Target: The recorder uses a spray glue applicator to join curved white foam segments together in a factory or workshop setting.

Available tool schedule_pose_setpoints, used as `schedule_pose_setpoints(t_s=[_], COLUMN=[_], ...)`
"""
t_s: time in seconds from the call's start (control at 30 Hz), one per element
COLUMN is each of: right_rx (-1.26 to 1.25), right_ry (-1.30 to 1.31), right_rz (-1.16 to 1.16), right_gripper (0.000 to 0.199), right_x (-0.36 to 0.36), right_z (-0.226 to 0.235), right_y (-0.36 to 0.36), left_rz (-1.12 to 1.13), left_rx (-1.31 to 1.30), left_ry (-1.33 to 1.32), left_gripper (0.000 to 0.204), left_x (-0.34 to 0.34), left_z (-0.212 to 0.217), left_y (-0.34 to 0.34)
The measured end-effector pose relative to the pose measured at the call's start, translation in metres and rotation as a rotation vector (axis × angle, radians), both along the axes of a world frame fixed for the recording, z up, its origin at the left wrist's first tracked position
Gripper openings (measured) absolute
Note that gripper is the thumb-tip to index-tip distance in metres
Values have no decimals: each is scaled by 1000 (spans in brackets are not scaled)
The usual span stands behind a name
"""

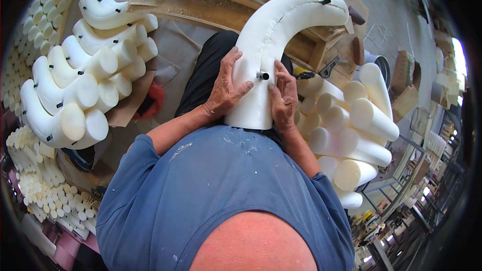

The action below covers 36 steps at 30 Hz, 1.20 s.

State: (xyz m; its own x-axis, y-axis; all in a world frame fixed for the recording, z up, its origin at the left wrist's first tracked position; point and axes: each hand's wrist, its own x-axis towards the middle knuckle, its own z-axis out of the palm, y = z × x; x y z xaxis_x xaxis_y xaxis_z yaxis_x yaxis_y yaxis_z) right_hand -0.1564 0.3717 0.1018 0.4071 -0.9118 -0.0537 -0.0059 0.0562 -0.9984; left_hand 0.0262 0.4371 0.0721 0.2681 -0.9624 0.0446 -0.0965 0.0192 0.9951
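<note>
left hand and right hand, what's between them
The head view shows a curved white foam piece with a black peg between the left hand and right hand.

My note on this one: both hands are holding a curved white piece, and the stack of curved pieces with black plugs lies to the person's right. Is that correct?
One slip: the head view shows the stack of curved pieces with black plugs to the person's left. The left hand and right hand are indeed holding a curved white piece.
</note>
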Motion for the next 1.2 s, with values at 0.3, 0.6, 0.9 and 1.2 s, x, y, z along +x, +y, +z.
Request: schedule_pose_setpoints(t_s=[0.3, 0.6, 0.9, 1.2], right_rx=[-426, -73, 172, 82], right_ry=[315, 532, 182, 516], right_rz=[18, -447, -10, 329], right_gripper=[14, 55, 57, 70], right_x=[3, 7, 9, -28], right_z=[-10, -56, -10, 32], right_y=[-3, -119, -154, -93], left_rz=[85, 257, 171, 19], left_rx=[61, 46, -246, 216], left_ry=[-298, 163, 2, 903], left_gripper=[82, 70, 48, 65], left_x=[-13, 11, -22, -20], left_z=[-9, -18, -16, -44], left_y=[-22, -30, -51, -111])
